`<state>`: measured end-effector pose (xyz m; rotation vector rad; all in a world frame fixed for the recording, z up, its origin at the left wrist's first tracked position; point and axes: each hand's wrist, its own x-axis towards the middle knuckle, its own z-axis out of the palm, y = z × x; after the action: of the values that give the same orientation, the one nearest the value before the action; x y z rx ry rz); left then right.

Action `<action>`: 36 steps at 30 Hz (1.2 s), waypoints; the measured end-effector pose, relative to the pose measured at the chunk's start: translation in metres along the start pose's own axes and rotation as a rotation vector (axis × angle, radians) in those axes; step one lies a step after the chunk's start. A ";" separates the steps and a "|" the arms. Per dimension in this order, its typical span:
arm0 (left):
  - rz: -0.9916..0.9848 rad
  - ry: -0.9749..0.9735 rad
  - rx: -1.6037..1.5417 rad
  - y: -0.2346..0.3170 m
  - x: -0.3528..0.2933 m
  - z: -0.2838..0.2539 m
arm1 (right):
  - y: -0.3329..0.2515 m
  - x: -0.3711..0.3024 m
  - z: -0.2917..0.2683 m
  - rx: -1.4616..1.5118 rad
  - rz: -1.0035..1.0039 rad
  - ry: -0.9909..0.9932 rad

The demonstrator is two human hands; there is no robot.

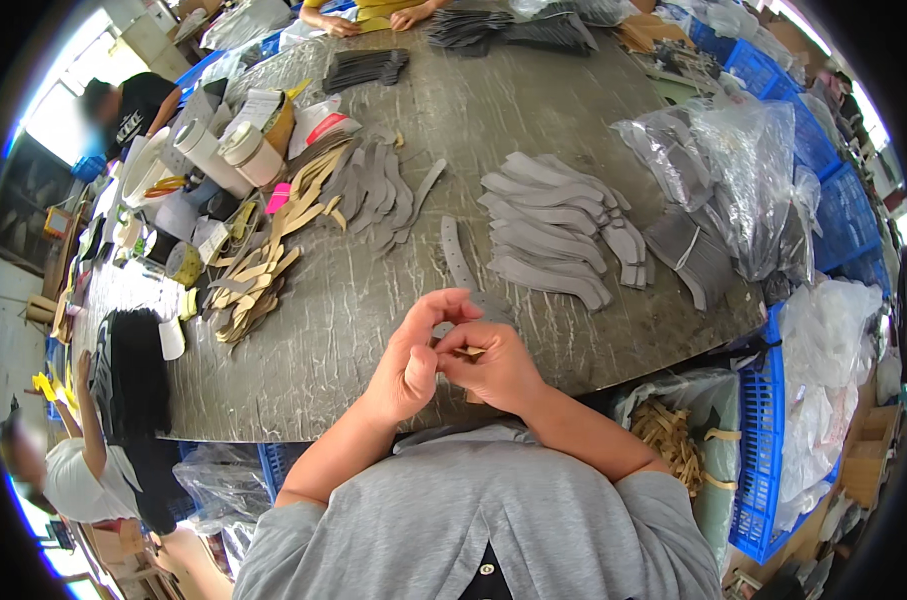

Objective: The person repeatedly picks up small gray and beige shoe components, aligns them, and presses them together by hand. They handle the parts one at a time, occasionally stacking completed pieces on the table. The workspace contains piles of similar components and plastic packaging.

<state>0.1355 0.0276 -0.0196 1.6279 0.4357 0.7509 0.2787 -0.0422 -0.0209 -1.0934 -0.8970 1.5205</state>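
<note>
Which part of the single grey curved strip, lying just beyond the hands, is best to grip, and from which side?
Probably the middle of the grey curved strip, pinched across its long edges from the left: it lies flat and narrow, its near end runs toward the left hand, and the grey strip pile crowds its right.

Looks from the wearer's head, as the left of two fisheyes set side by side; faces down and forward, upright and unmirrored; shows the shirt (393, 525) closest, at the lower edge, then left hand (400, 367) and right hand (500, 368) near, just below the middle, then the table (293, 385) stretching away toward the top; reaches to both sides, bending straight edges toward a round black rim
</note>
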 end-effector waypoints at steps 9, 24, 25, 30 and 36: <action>0.161 -0.028 0.601 0.005 -0.001 -0.004 | 0.000 -0.001 -0.002 -0.151 0.000 -0.004; -0.247 0.231 -0.253 0.002 -0.003 -0.016 | 0.017 0.005 -0.001 0.134 -0.117 -0.038; -0.174 0.179 -0.195 0.003 -0.004 -0.018 | 0.012 0.003 -0.001 0.052 -0.114 -0.013; 0.275 -0.015 0.554 0.009 -0.002 -0.014 | -0.019 -0.003 0.005 -0.100 0.079 -0.022; 0.386 -0.104 0.857 0.009 -0.004 -0.009 | -0.018 -0.003 -0.003 -0.387 -0.060 -0.048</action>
<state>0.1253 0.0294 -0.0112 2.5949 0.3938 0.8074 0.2868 -0.0409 -0.0043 -1.2944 -1.2827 1.3598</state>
